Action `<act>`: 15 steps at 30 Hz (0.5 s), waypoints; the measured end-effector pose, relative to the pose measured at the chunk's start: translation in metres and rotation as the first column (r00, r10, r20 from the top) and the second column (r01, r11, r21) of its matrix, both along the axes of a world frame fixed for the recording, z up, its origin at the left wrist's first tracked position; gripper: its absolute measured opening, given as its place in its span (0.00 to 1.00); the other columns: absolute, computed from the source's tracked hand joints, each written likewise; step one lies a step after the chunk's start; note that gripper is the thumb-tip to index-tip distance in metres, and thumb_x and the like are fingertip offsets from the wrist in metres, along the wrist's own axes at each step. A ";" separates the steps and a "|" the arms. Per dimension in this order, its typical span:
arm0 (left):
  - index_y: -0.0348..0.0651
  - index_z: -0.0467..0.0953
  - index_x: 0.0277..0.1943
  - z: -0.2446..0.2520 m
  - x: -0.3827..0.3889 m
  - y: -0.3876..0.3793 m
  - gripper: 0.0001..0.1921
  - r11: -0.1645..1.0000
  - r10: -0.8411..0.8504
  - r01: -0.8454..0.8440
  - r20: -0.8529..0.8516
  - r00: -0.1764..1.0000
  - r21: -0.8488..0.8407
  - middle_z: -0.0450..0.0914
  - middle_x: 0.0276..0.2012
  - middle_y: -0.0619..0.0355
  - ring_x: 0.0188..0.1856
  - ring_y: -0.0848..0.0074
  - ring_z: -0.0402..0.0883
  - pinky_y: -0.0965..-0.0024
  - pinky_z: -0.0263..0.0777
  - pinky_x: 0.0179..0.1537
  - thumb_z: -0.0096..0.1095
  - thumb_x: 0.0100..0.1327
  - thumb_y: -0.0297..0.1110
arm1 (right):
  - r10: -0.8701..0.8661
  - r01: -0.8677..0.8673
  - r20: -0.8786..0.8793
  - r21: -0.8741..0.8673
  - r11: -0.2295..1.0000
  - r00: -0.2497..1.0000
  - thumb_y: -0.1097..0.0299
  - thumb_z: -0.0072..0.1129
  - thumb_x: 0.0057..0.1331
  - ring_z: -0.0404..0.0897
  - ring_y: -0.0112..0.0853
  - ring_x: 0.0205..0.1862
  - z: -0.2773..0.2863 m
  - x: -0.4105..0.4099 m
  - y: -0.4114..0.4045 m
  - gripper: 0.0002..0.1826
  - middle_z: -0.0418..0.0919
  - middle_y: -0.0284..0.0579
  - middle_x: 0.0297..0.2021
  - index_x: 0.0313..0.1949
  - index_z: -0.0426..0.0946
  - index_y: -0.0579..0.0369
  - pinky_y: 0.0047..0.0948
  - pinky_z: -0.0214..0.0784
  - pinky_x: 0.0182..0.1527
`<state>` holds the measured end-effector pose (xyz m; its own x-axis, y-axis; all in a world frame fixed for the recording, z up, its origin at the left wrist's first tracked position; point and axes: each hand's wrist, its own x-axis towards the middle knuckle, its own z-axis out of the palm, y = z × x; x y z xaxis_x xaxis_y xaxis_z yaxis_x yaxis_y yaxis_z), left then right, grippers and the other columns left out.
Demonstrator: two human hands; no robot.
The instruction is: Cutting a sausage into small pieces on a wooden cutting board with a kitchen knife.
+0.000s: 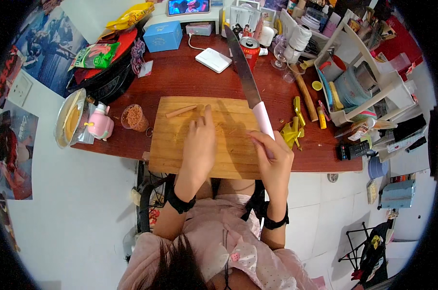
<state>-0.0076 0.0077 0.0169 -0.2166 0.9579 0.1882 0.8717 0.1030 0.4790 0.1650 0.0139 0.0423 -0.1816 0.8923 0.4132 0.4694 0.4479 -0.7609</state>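
Observation:
My right hand (273, 152) grips the pale pink handle of a kitchen knife (245, 72), its blade raised and pointing away from me above the right part of a wooden cutting board (168, 152). Over the board's left half is my left hand (201, 141), palm down, with the index finger stretched out. Just left of that fingertip lies a thin pinkish-brown stick (181, 111), probably sausage. I cannot tell whether the hidden fingertips touch anything. Small crumbs are scattered on the board.
A plastic cup of brown crumbs (134, 117) and a pink bottle (100, 123) stand left. Crumpled yellow wrappers (292, 135) and a wooden rod (306, 94) lie right. Behind are a white power bank (213, 60) and a red can (251, 50). A white rack (371, 87) stands far right.

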 end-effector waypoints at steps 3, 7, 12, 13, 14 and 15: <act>0.30 0.57 0.69 -0.001 0.000 0.001 0.35 0.999 -0.025 0.025 -0.022 0.999 0.023 0.75 0.54 0.30 0.56 0.40 0.75 0.48 0.72 0.56 0.60 0.58 0.17 | 0.000 0.000 -0.021 0.001 1.000 1.000 0.82 0.60 0.61 0.79 0.37 0.29 0.000 0.000 -0.001 0.14 0.77 0.48 0.31 0.46 0.84 0.54 0.31 0.70 0.32; 0.31 0.57 0.69 -0.002 -0.002 0.005 0.35 0.999 -0.022 0.022 0.007 1.000 0.044 0.77 0.52 0.31 0.54 0.41 0.76 0.51 0.73 0.55 0.59 0.58 0.15 | -0.001 0.001 -0.028 0.014 1.000 1.000 0.82 0.60 0.62 0.79 0.37 0.29 -0.003 0.001 0.000 0.14 0.77 0.48 0.31 0.46 0.84 0.53 0.31 0.70 0.32; 0.34 0.58 0.70 -0.011 -0.020 0.011 0.34 0.998 0.055 -0.061 0.464 0.884 -0.003 0.83 0.42 0.45 0.46 0.64 0.85 0.69 0.76 0.49 0.58 0.61 0.14 | -0.039 0.039 -0.013 0.013 0.999 0.999 0.81 0.60 0.62 0.77 0.34 0.27 -0.004 0.006 0.001 0.14 0.77 0.47 0.30 0.45 0.84 0.54 0.30 0.69 0.30; 0.34 0.58 0.70 -0.015 -0.028 0.010 0.34 0.998 0.058 -0.064 0.462 0.885 -0.004 0.83 0.42 0.45 0.46 0.64 0.85 0.69 0.76 0.49 0.58 0.61 0.14 | -0.036 0.036 -0.015 0.012 0.999 0.999 0.81 0.60 0.62 0.77 0.34 0.27 -0.005 0.005 0.001 0.14 0.77 0.47 0.30 0.45 0.84 0.54 0.30 0.69 0.30; 0.35 0.58 0.71 -0.019 -0.039 0.011 0.33 0.997 -0.022 -0.034 0.638 0.769 0.075 0.82 0.43 0.47 0.46 0.68 0.83 0.70 0.76 0.49 0.59 0.63 0.16 | -0.030 0.031 -0.066 0.023 0.999 0.997 0.81 0.60 0.62 0.77 0.33 0.26 -0.006 0.004 0.002 0.13 0.77 0.47 0.29 0.45 0.85 0.54 0.29 0.68 0.30; 0.36 0.58 0.71 -0.017 -0.043 0.013 0.32 0.987 -0.116 -0.015 0.781 0.614 0.158 0.81 0.44 0.50 0.46 0.72 0.82 0.71 0.75 0.48 0.59 0.65 0.18 | -0.030 0.034 -0.113 0.035 0.999 0.993 0.81 0.61 0.62 0.76 0.32 0.26 -0.007 0.004 0.004 0.12 0.76 0.46 0.28 0.44 0.85 0.54 0.28 0.67 0.30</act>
